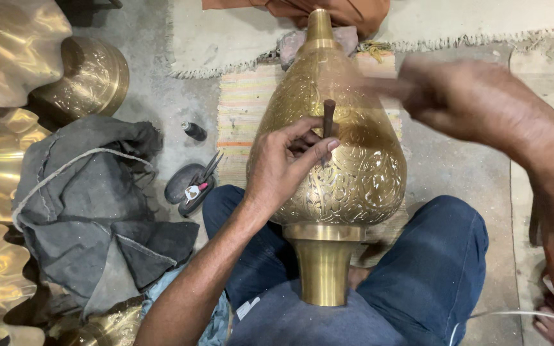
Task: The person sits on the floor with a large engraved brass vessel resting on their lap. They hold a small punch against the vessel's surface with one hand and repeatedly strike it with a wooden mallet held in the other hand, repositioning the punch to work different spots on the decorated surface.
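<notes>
A large teardrop-shaped brass vessel with engraved patterns lies across my lap, its plain neck toward me. My left hand pinches a short dark metal punch and holds it upright against the engraved surface. My right hand is raised above and to the right of the punch, blurred by motion. It grips what looks like a thin handle, whose far end is smeared and cannot be made out.
Dark grey cloth is heaped on the floor at left. Shiny fluted brass pieces and a round brass pot lie beyond it. Pliers rest on a dark stone. A striped mat lies under the vessel.
</notes>
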The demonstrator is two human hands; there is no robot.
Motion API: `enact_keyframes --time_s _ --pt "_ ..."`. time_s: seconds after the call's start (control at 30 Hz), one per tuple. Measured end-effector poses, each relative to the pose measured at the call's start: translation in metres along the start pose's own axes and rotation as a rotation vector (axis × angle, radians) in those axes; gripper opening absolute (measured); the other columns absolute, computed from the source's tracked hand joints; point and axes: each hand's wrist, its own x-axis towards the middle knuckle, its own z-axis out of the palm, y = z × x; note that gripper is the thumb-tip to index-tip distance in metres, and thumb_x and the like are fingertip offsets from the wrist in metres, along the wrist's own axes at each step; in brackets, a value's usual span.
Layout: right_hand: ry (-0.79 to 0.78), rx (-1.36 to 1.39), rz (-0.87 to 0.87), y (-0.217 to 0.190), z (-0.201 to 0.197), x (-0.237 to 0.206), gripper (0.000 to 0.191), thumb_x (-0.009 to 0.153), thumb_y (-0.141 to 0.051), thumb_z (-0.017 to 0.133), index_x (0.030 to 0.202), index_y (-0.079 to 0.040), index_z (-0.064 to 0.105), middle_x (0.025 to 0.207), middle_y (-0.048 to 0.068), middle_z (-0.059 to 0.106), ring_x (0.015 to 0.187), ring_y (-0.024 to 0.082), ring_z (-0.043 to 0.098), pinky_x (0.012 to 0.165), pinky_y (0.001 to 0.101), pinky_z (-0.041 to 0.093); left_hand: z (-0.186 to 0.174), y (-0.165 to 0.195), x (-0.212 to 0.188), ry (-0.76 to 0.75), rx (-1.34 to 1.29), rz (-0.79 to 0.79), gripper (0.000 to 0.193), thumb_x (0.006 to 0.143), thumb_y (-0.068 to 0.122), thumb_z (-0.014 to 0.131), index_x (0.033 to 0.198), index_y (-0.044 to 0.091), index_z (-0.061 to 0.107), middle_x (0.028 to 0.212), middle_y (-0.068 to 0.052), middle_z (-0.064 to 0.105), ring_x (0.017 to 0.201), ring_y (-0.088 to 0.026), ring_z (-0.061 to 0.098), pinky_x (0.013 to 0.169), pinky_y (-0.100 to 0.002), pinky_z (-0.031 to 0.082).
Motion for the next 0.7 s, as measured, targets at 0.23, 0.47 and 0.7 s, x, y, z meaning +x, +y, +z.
enact_keyframes --time_s 0.23,0.47,0.7 --pt "0.054 0.293 0.018 0.0006 -0.0016 0.0036 0.028 0.09 -0.017 0.075 0.113 -0.01 0.062 0.081 0.01 0.068 0.076 0.029 0.069 0.065 0.0457 0.058 -0.0024 0.0036 0.0019 0.008 0.035 -0.018 0.031 0.094 0.025 0.075 0.117 0.006 0.074 0.08 -0.004 0.08 0.072 -0.01 0.078 0.065 -0.027 0.063" --pt "0.025 0.079 0.056 -0.0045 -0.0043 0.0015 0.022 0.096 -0.016 0.074 0.111 -0.009 0.06 0.08 0.009 0.068 0.073 0.025 0.069 0.067 0.0395 0.058 -0.0007 0.0008 -0.0008 0.02 0.013 0.006 0.032 0.095 0.026 0.074 0.12 0.006 0.073 0.083 -0.005 0.081 0.073 -0.01 0.078 0.066 -0.027 0.062" --pt "0.033 0.201 -0.006 -0.0084 -0.0053 0.0035 0.02 0.092 -0.015 0.073 0.107 -0.011 0.062 0.081 0.009 0.069 0.077 0.024 0.07 0.072 0.0429 0.057 0.0 -0.0049 0.0009 0.001 0.046 -0.026 0.031 0.093 0.027 0.075 0.118 0.007 0.074 0.081 -0.004 0.08 0.072 -0.01 0.079 0.066 -0.027 0.064"
